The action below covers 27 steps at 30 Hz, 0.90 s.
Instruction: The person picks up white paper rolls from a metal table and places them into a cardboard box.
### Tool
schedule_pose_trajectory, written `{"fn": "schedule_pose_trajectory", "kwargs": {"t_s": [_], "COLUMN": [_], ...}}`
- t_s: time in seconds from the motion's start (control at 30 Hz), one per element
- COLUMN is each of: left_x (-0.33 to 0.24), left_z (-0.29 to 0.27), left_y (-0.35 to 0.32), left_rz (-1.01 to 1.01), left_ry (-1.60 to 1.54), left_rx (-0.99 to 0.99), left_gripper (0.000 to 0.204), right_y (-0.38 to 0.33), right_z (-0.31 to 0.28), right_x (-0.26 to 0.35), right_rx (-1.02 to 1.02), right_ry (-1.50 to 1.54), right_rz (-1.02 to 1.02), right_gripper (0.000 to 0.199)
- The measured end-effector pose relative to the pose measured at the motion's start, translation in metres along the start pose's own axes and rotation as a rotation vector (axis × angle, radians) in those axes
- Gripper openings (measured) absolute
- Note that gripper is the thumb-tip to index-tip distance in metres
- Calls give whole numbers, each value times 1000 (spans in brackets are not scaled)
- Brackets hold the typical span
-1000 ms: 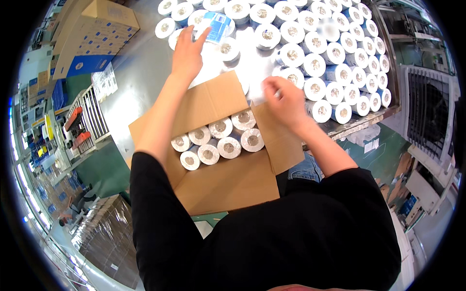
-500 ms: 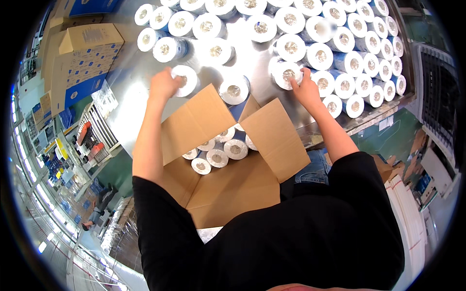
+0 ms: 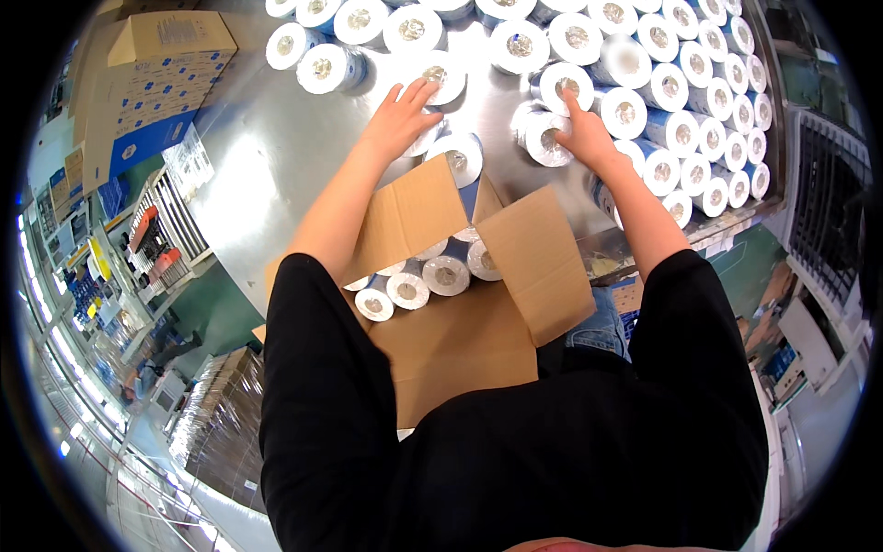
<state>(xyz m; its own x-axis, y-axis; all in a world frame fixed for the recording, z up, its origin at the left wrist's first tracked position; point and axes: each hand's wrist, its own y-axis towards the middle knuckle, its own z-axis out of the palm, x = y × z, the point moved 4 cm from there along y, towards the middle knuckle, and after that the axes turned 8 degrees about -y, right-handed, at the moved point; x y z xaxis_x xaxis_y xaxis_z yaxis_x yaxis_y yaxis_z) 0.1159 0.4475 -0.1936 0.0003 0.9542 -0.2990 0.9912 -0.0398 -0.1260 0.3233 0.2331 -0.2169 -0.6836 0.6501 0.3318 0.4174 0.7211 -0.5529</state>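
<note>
My left hand (image 3: 400,121) is open, its spread fingers over a white wrapped roll (image 3: 423,140) that it partly covers. Its fingertips reach the edge of another roll (image 3: 445,81) just beyond. My right hand (image 3: 589,138) has its thumb against the end of a tilted roll (image 3: 541,145), while its index finger touches the roll above (image 3: 552,85); thumb and finger are apart. Between my arms sits an open cardboard box (image 3: 464,354) with several rolls (image 3: 446,276) lined up inside. One more roll (image 3: 464,156) stands just past its flaps.
The metal table (image 3: 248,179) bears many rolls, packed closely at the right (image 3: 699,138). Box flaps (image 3: 533,262) stick up between my forearms. At the left stands a printed blue-and-brown carton (image 3: 152,101). A slatted metal rack (image 3: 179,221) is below it.
My left hand has moved right and away from me, with its roll shifted right beside the others. My right hand has turned, its index finger now on the neighbouring roll. The view has shifted slightly.
</note>
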Motion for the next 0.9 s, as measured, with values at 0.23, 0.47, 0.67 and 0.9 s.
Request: {"fn": "schedule_pose_trajectory", "kwargs": {"t_s": [0.23, 0.47, 0.67, 0.9], "left_x": [5, 29, -55, -182], "left_z": [0, -174, -230, -137], "left_y": [17, -124, -312, -320], "left_rz": [-87, -629, -923, -836], "left_ry": [91, -236, -1650, -217], "left_rx": [101, -498, -925, 66], "left_gripper": [16, 41, 41, 22], "right_y": [-6, -76, -167, -251], "right_z": [8, -92, -213, -118], "right_x": [-5, 14, 97, 245], "right_rx": [-113, -254, -704, 122], "right_ry": [6, 179, 288, 35], "right_rz": [-23, -94, -317, -1111], "right_gripper": [68, 62, 58, 58]}}
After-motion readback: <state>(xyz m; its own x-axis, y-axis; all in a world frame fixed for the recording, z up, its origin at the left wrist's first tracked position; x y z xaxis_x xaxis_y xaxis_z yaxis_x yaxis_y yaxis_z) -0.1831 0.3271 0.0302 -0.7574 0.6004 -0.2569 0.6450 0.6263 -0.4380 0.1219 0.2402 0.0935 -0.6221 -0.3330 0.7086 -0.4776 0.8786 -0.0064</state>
